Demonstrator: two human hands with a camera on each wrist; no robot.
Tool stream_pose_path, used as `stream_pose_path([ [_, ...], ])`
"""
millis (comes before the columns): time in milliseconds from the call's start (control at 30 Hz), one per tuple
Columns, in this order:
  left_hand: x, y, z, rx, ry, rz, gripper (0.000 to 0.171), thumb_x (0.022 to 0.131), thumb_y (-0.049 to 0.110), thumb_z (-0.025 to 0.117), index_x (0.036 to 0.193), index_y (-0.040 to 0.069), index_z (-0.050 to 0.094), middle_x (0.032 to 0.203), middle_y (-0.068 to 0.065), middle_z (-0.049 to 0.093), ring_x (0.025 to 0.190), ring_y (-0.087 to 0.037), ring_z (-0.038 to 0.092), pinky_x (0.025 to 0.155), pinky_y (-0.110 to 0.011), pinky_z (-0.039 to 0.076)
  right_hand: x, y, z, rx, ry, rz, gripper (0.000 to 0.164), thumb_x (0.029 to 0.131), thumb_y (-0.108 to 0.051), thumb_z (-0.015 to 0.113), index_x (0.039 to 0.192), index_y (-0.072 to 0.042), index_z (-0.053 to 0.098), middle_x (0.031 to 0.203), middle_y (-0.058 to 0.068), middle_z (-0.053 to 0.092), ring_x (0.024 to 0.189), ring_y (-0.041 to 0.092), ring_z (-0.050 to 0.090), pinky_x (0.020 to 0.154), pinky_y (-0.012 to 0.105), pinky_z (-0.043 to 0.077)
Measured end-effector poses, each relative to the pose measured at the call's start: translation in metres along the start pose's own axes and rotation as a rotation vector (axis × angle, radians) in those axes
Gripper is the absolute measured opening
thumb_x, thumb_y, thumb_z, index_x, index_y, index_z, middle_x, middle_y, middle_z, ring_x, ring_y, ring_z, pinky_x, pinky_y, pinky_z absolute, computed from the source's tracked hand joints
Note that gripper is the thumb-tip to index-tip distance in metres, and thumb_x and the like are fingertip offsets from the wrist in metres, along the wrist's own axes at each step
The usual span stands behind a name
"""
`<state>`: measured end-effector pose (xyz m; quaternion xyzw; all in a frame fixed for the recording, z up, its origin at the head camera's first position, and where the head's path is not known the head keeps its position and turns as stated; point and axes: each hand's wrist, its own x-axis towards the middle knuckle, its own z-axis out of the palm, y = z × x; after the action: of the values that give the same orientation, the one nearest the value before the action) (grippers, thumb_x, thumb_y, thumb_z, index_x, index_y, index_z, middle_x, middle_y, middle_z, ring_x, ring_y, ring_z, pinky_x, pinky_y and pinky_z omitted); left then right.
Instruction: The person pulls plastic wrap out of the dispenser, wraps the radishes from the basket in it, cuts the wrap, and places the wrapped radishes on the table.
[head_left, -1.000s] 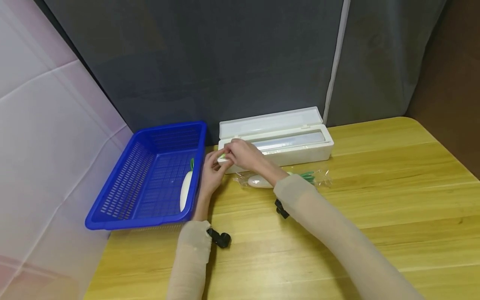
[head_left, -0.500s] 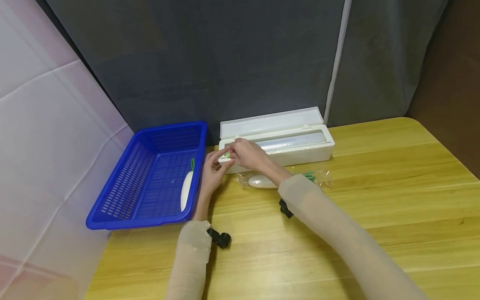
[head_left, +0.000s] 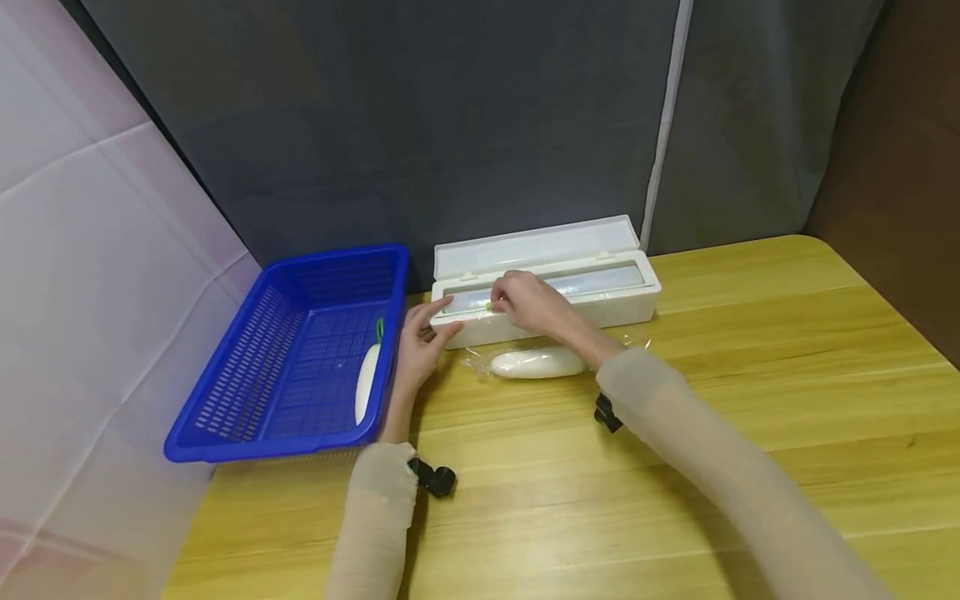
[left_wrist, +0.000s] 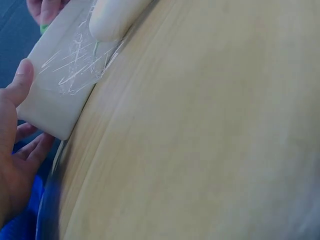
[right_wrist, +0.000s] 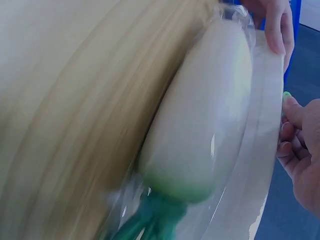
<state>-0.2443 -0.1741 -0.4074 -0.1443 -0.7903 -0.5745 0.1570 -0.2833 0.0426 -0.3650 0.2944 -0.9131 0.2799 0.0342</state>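
White box stands on the tabletop, just behind the film-wrapped radish and near the blue basket. We see the left hand holding its left end between thumb and fingers, probably to stop it sliding while the right hand's fingers pinch a green slider at its front edge. We judge the raised lid leaves the slider room. We can make out no brand or writing.
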Motion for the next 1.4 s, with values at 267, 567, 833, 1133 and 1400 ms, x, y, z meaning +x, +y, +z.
stream_pose_path([
  [267, -0.002, 0.001, -0.002, 0.006, 0.021, -0.009, 0.044, 0.087, -0.003, 0.075, 0.129, -0.009, 0.062, 0.128, -0.032, 0.051, 0.107, -0.033, 0.060, 0.087, -0.025, 0.052, -0.010, 0.012, -0.010, 0.015, 0.018, 0.001, 0.014, 0.100, -0.011, 0.064, 0.101, 0.000, 0.072, 0.097, 0.009, 0.069, 0.087, 0.020, 0.063, 0.081, 0.032, 0.054],
  [567, -0.003, 0.001, 0.001, 0.000, 0.020, -0.003, 0.044, 0.088, -0.004, 0.075, 0.129, -0.009, 0.062, 0.127, -0.032, 0.050, 0.104, -0.031, 0.059, 0.085, -0.025, 0.052, -0.018, 0.019, -0.017, 0.019, 0.015, 0.006, 0.013, 0.100, -0.011, 0.064, 0.100, 0.000, 0.072, 0.096, 0.010, 0.069, 0.085, 0.021, 0.062, 0.079, 0.034, 0.053],
  [833, -0.003, -0.001, 0.005, -0.002, 0.018, -0.008, 0.044, 0.088, -0.002, 0.075, 0.130, -0.007, 0.062, 0.128, -0.030, 0.051, 0.106, -0.030, 0.059, 0.087, -0.025, 0.051, -0.025, 0.026, -0.021, 0.001, 0.016, 0.032, 0.014, 0.100, -0.013, 0.065, 0.100, -0.001, 0.072, 0.095, 0.009, 0.069, 0.085, 0.021, 0.063, 0.078, 0.034, 0.054],
  [1133, -0.002, 0.000, 0.005, 0.007, 0.023, -0.013, 0.044, 0.088, -0.002, 0.075, 0.130, -0.007, 0.062, 0.129, -0.030, 0.051, 0.109, -0.030, 0.058, 0.089, -0.025, 0.051, -0.035, 0.038, -0.029, -0.012, 0.034, 0.089, 0.013, 0.100, -0.014, 0.065, 0.102, -0.003, 0.071, 0.096, 0.008, 0.068, 0.085, 0.021, 0.062, 0.079, 0.036, 0.053],
  [1400, -0.003, 0.000, 0.005, -0.003, 0.018, -0.023, 0.044, 0.089, -0.003, 0.074, 0.131, -0.008, 0.061, 0.130, -0.031, 0.050, 0.110, -0.030, 0.057, 0.091, -0.032, 0.051, -0.041, 0.042, -0.030, -0.036, 0.060, 0.083, 0.014, 0.100, -0.017, 0.066, 0.102, -0.005, 0.071, 0.095, 0.007, 0.068, 0.081, 0.020, 0.061, 0.075, 0.036, 0.053],
])
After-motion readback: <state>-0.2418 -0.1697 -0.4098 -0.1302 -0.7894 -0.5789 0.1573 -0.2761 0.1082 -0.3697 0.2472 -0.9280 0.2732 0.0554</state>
